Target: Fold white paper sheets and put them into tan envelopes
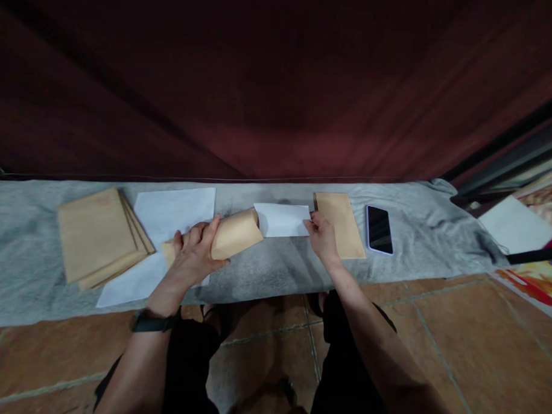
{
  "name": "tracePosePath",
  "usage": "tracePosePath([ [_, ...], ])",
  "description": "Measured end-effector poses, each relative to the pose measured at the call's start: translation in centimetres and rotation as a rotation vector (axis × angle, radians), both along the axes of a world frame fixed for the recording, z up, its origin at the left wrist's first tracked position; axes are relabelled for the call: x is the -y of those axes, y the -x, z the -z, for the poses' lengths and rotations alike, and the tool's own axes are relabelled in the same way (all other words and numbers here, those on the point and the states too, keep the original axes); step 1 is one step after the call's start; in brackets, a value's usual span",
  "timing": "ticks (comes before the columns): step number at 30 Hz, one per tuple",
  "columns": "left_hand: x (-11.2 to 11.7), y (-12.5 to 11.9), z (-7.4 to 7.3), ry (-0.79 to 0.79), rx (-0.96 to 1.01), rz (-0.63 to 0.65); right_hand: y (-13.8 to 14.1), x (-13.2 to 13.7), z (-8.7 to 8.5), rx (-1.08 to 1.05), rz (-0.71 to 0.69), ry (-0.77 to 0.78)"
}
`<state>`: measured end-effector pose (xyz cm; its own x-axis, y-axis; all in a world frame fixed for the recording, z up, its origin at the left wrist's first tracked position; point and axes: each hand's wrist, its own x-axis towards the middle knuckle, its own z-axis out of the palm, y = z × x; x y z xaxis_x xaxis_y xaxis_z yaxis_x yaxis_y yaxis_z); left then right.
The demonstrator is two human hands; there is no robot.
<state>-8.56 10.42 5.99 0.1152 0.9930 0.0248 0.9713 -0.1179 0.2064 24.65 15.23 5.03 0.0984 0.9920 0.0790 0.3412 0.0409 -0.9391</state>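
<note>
A brown paper envelope (236,234) lies on the grey cloth, its mouth bulging open toward the right. My left hand (193,252) is wrapped over its left part and holds it. A folded white sheet of paper (282,220) stretches from the envelope's mouth to my right hand (321,234), which pinches its right end. The sheet's left end is at the opening; how far it reaches inside is hidden. Just beneath and beside my right hand lies another brown envelope (345,224), flat on the cloth.
A stack of brown envelopes (98,234) sits at the left, overlapping white paper sheets (176,209). A phone (379,229) with a light purple edge lies to the right. The grey cloth (438,237) covers a long narrow surface before a dark red curtain (279,110).
</note>
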Motion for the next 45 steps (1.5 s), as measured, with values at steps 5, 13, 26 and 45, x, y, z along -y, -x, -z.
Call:
tracePosePath([
  [5, 0.0, 0.1, 0.2, -0.077, -0.027, 0.062, -0.9, -0.5, 0.2, -0.138, -0.089, 0.204],
  [13, 0.2, -0.7, 0.1, -0.097, -0.005, 0.165, -0.1, -0.4, 0.9, -0.252, -0.189, 0.297],
  [26, 0.0, -3.1, 0.1, -0.127, 0.011, 0.256, 3.2, 0.6, 1.7, -0.278, -0.178, 0.309],
  [45, -0.2, -5.3, 0.1, -0.075, 0.088, 0.267, 3.9, 1.1, 3.0, -0.282, -0.199, 0.368],
])
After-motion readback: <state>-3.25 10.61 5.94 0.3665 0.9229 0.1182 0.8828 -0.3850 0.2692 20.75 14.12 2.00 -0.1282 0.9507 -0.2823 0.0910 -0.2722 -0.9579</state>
